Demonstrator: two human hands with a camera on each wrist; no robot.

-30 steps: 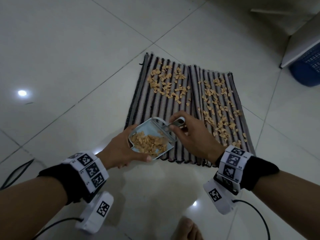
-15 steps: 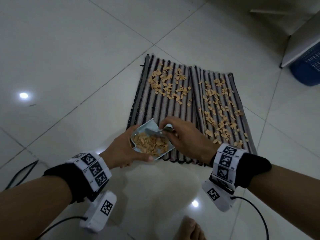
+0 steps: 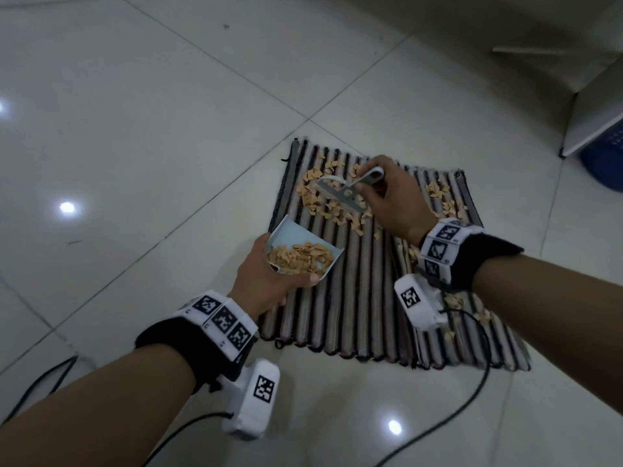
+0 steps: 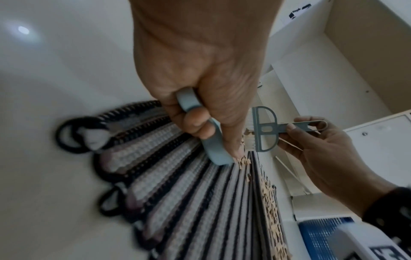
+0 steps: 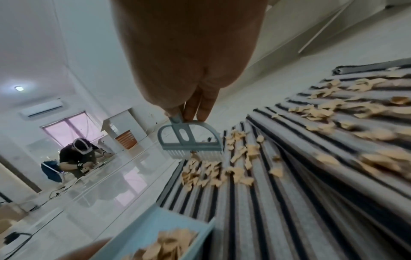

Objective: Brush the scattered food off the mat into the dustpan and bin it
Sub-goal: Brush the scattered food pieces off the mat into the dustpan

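Note:
A striped mat (image 3: 364, 298) lies on the white tiled floor with tan food flakes (image 3: 328, 210) scattered over its far half. My left hand (image 3: 269, 278) grips the handle of a small pale blue dustpan (image 3: 293, 235) holding a heap of flakes; it sits over the mat's left side. My right hand (image 3: 387, 197) pinches the handle of a small grey-blue brush (image 3: 344, 193), its bristles down among the far flakes. From the right wrist, the brush (image 5: 189, 139) meets the flakes (image 5: 213, 168). The left wrist shows the dustpan handle (image 4: 200, 123) inside curled fingers.
A blue basket bin (image 3: 606, 160) stands at the far right under a white cabinet (image 3: 593, 119). Black cables (image 3: 465, 399) trail across the floor near my arms. Another person (image 5: 77, 154) crouches far off in the right wrist view, with an orange basket (image 5: 126, 139) beyond.
My right hand has carried the brush from the dustpan out to the far flakes on the mat. The left hand has moved the dustpan forward onto the mat.

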